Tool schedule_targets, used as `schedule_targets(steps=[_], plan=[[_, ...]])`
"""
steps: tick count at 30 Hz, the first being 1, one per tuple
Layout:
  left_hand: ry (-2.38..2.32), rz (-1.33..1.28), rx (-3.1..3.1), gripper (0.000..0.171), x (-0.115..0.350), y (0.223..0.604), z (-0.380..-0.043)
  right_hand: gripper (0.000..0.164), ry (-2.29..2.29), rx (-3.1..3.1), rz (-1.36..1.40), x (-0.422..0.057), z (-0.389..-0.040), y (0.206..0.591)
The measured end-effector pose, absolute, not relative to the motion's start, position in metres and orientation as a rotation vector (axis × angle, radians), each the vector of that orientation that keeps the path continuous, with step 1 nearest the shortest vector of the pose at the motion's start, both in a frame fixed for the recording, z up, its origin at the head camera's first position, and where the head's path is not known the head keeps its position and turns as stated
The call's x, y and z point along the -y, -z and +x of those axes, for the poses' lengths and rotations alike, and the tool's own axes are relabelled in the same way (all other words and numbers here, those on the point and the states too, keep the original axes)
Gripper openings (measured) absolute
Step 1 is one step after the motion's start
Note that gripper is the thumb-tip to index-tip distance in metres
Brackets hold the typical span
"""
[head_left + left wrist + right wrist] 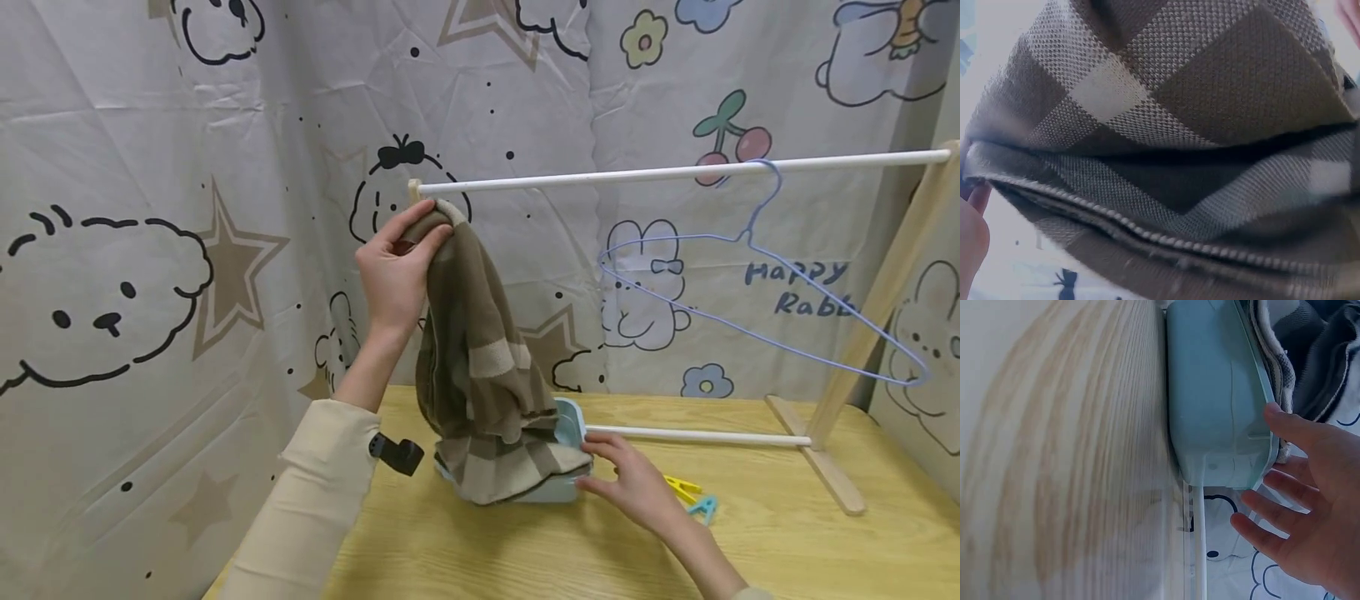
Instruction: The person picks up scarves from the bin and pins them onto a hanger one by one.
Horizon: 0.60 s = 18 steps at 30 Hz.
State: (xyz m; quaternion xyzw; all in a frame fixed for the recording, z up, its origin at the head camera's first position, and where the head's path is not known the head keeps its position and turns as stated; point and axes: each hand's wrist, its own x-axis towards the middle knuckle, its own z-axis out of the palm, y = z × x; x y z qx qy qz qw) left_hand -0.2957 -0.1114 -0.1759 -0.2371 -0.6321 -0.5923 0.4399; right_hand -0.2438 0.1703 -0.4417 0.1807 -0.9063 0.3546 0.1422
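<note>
My left hand (393, 275), raised to about the rod's left end, pinches the top of a brown and cream plaid cloth (491, 321). The cloth hangs down in folds, its lower part lying in and over the front rim of a pale blue plastic basin (558, 490). Woven checks and a stitched edge of the cloth (1216, 81) fill the left wrist view. At the basin's right corner is my right hand (637, 487), thumb on the rim and the other fingers loosely extended beside the corner (1329, 506). Most of the basin's inside is hidden under the cloth.
Behind the basin stands a rack with a white top rod (600, 177), a lower rod (697, 436) and wooden legs (885, 317). A blue hanger (750, 237) hangs from the top rod. Yellow (684, 487) and teal clips (703, 507) lie right of the basin on the wooden table (450, 550).
</note>
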Motion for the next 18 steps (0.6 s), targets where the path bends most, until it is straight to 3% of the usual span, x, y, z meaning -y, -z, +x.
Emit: schedule_targets(steps=[9,18], plan=[[1.576,-0.569,1.454,0.033,0.106,0.139,-0.282,0.052,-0.923,2.556,0.533,-0.162,-0.242,0.445],[1.718,-0.566,1.399,0.032,0.105,0.128,-0.271,0.052,-0.858,2.539,0.565,-0.160,-0.239,0.446]])
